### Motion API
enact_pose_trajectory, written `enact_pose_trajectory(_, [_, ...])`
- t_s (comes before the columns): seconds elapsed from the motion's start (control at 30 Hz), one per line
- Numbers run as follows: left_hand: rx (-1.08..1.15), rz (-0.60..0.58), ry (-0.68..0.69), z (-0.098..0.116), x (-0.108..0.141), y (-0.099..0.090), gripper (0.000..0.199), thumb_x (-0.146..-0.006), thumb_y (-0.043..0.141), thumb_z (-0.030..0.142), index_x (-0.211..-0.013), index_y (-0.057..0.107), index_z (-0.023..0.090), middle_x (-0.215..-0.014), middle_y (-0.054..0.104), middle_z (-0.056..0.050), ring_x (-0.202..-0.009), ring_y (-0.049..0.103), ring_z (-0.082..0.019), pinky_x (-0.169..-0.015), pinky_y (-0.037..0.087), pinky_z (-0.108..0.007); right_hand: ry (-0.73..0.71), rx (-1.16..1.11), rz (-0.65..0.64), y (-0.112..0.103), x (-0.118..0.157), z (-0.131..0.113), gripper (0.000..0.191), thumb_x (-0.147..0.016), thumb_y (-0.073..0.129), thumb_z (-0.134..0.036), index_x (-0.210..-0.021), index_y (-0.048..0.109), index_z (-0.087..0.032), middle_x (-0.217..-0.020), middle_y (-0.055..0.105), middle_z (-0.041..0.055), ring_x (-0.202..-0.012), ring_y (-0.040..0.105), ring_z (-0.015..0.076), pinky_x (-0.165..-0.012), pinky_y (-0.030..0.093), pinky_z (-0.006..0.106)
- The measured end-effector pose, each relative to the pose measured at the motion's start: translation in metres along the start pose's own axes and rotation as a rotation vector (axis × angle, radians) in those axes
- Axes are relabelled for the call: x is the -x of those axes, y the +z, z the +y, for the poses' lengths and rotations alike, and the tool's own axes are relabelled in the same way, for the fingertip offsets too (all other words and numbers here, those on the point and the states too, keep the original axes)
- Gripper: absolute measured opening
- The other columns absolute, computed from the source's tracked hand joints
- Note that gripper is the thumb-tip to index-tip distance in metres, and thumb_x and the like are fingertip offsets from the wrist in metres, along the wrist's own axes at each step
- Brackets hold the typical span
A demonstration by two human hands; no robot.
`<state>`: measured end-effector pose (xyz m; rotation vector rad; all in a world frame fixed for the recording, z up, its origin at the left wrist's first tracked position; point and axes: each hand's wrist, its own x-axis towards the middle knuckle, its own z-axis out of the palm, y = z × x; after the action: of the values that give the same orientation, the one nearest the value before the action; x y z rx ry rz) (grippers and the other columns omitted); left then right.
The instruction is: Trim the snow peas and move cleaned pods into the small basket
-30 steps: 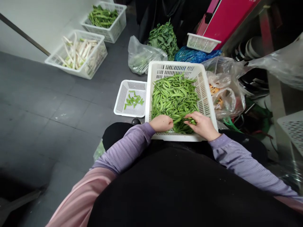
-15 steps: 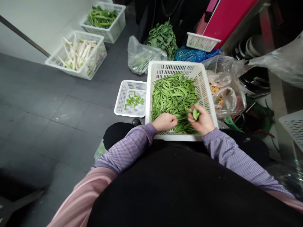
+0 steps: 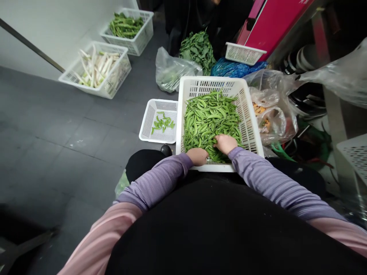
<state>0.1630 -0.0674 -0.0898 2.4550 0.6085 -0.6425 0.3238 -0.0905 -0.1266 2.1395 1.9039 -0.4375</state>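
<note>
A large white plastic basket [image 3: 181,114] in front of my lap holds a heap of green pea pods [image 3: 209,112]. My left hand [image 3: 198,156] is closed at the basket's near left, its back towards me; what its fingers hold is hidden. Reaching over the heap from the right, my right hand [image 3: 226,143] has its fingers drawn together on pea pods, a bit of green showing at the fingertips. Left of the big basket, a smaller white basket [image 3: 145,126] contains several pods or pieces of pod [image 3: 163,123].
White crates of pale stalks [image 3: 110,93] and green stems [image 3: 143,36] stand at the far left. Beyond the big basket lie a clear bag [image 3: 172,72], leafy greens [image 3: 197,49], a blue bag [image 3: 233,68] and a small white basket [image 3: 243,54]. Clear bags [image 3: 276,118] crowd the right side.
My right hand has moved left and turned palm down over the heap; the pods seen in its palm are now hidden. My left hand has shifted slightly left and nearer my body.
</note>
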Motion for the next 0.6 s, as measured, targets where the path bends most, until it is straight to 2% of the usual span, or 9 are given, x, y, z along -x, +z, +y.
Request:
enact_pose_trajectory(0.13, [0.093,0.134,-0.05,-0.003,-0.002,-0.001,0.031,-0.08,0.041,0.019,-0.1,0.065,0.017,-0.099,0.066,-0.009,-0.091,0.061,-0.021,-0.08,0.046,-0.028,0.102,-0.087,0.119,-0.01,0.002,0.028,0.027,-0.076,0.058,-0.031,-0.101,0.066,-0.022,-0.1,0.063,0.0082,-0.085,0.06,0.0203,-0.072,0.044,0.028])
enact_pose_trajectory(0.23, [0.245,0.216,-0.084,-0.002,-0.006,-0.003,0.025,-0.081,0.044,0.019,-0.089,0.067,0.014,-0.091,0.067,-0.01,-0.086,0.062,-0.02,-0.08,0.047,-0.028,0.086,-0.155,0.193,-0.018,0.008,0.04,0.025,-0.075,0.057,-0.028,-0.097,0.067,-0.018,-0.095,0.062,0.009,-0.085,0.058,0.0211,-0.074,0.043,0.029])
enact_pose_trajectory(0.3, [0.472,0.227,-0.101,0.0,-0.009,-0.004,0.022,-0.081,0.045,0.018,-0.085,0.066,0.012,-0.085,0.067,-0.01,-0.075,0.062,-0.016,-0.074,0.049,-0.026,0.069,-0.259,0.251,-0.021,0.013,0.04,0.021,-0.072,0.06,-0.025,-0.089,0.067,-0.016,-0.091,0.062,0.0088,-0.083,0.057,0.0212,-0.074,0.043,0.03])
enact_pose_trajectory(0.37, [0.808,0.217,-0.148,0.003,-0.013,-0.005,0.021,-0.084,0.043,0.018,-0.09,0.062,0.01,-0.083,0.065,-0.009,-0.059,0.058,-0.011,-0.062,0.05,-0.024,0.139,-0.483,0.3,-0.023,0.02,0.033,0.016,-0.067,0.063,-0.024,-0.08,0.065,-0.015,-0.079,0.061,0.0061,-0.073,0.056,0.019,-0.067,0.043,0.03])
enact_pose_trajectory(0.43, [1.134,0.2,-0.217,0.007,-0.016,-0.005,0.023,-0.087,0.04,0.021,-0.097,0.056,0.008,-0.084,0.063,-0.009,-0.049,0.053,-0.007,-0.051,0.048,-0.022,0.265,-0.848,0.254,-0.025,0.027,0.025,0.014,-0.064,0.065,-0.026,-0.072,0.059,-0.016,-0.061,0.055,0.0008,-0.055,0.05,0.0143,-0.052,0.04,0.027])
enact_pose_trajectory(0.5, [1.329,0.209,-0.249,0.011,-0.018,-0.005,0.024,-0.089,0.038,0.023,-0.1,0.052,0.007,-0.084,0.061,-0.008,-0.047,0.05,-0.005,-0.047,0.047,-0.02,0.35,-1.271,0.116,-0.027,0.034,0.016,0.02,-0.062,0.068,-0.029,-0.067,0.053,-0.017,-0.05,0.047,-0.0038,-0.043,0.041,0.0097,-0.04,0.032,0.023])
enact_pose_trajectory(0.57, [1.354,0.257,-0.228,0.013,-0.019,-0.004,0.021,-0.088,0.041,0.022,-0.099,0.052,0.007,-0.078,0.059,-0.005,-0.047,0.049,-0.004,-0.046,0.046,-0.018,0.356,-1.595,-0.02,-0.029,0.041,0.008,0.027,-0.057,0.072,-0.031,-0.065,0.049,-0.017,-0.051,0.046,-0.0049,-0.04,0.038,0.0069,-0.036,0.027,0.021])
enact_pose_trajectory(0.6, [1.308,0.318,-0.201,0.013,-0.019,-0.004,0.018,-0.087,0.044,0.02,-0.098,0.053,0.008,-0.076,0.058,-0.003,-0.047,0.049,-0.004,-0.047,0.045,-0.017,0.343,-1.685,-0.063,-0.03,0.044,0.005,0.03,-0.055,0.074,-0.031,-0.065,0.049,-0.017,-0.052,0.047,-0.005,-0.04,0.039,0.0061,-0.035,0.027,0.02])
